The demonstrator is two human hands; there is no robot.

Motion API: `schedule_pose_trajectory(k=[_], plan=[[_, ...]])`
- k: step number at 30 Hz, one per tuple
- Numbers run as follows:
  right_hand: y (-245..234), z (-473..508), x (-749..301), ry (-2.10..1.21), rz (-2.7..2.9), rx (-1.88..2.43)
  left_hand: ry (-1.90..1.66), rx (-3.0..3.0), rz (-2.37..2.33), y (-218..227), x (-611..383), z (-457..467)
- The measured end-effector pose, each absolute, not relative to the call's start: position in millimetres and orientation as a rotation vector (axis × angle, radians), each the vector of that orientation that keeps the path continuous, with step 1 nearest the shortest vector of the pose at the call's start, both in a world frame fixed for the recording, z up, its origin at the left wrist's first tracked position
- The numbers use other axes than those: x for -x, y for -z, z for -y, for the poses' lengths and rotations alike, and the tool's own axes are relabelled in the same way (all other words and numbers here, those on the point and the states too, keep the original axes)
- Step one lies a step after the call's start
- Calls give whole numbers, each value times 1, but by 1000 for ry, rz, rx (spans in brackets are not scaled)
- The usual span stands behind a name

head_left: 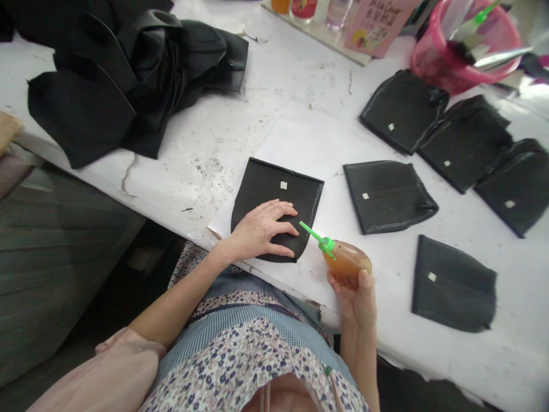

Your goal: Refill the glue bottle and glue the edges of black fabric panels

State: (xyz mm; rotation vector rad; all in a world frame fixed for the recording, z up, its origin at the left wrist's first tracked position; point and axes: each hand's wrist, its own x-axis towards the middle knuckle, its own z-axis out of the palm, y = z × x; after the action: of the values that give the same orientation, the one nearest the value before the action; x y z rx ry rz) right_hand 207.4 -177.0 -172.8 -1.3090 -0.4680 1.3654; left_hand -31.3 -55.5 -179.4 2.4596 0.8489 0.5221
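My left hand (262,230) lies flat with fingers spread on a black leather piece (274,189) that rests on a white paper sheet (309,143) near the table's front edge. A small white tag (283,185) sits on the piece's upper part. My right hand (357,297) is wrapped round an amber glue bottle (345,262) with a green nozzle (315,236). The nozzle tip points at the piece's right edge, close to my left fingers.
Several more black leather pieces (388,194) with white tags lie to the right. A heap of black material (128,74) fills the far left. A pink bucket (465,48) with tools and some bottles (304,8) stand at the back. The white table (206,154) is scratched.
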Motion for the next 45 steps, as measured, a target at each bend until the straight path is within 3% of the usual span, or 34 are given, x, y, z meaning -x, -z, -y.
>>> schedule_pose_trajectory(k=[45], plan=[[180, 167, -206, -1325, 568, 1293, -564, -2467, -863, 185, 29, 52]])
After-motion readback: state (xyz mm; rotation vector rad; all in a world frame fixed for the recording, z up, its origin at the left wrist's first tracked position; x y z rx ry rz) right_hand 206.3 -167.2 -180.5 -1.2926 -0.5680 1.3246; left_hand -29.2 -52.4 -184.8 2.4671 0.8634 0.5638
